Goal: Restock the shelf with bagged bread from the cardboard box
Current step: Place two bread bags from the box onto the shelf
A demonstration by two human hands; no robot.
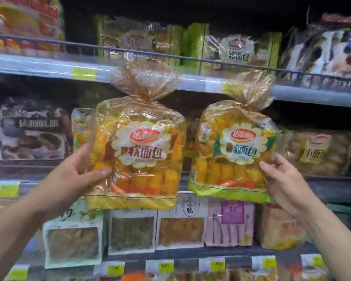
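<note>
While both forearms reach up toward the shelving, each hand holds one bag upright and off the shelves.

Left hand (pixel 75 177): grips the brown-band bread bag (pixel 139 157), which is clear crinkled plastic with golden rolls inside and a twisted neck on top. The thumb (pixel 104 171) lies flat across the bag's front at its lower left. The palm cups the left edge. The other fingers go behind the bag and are hidden, so I cannot tell how far they spread.

Right hand (pixel 286 185): grips the green-band bread bag (pixel 234 154), same clear plastic and golden rolls, tilted slightly with its neck leaning right. The right thumb (pixel 265 166) presses the front at the right edge. The remaining fingers wrap behind, out of sight.

The two bags sit side by side between the thumbs, close but with a narrow gap.

Surroundings:
- Above both thumbs, behind the bag necks, is the grey upper shelf edge (pixel 49 65) with a yellow price tag (pixel 84 73).
- Higher still, similar green-trimmed bread bags (pixel 236 50) stand on that shelf.
- Below the left thumb are white windowed packets (pixel 132 232).
- Below the right thumb, toward the centre, is a pink packet (pixel 229 224).
- Just right of the right hand's knuckles is a tan bagged bread pack (pixel 316 153). Its detail is blurred.
</note>
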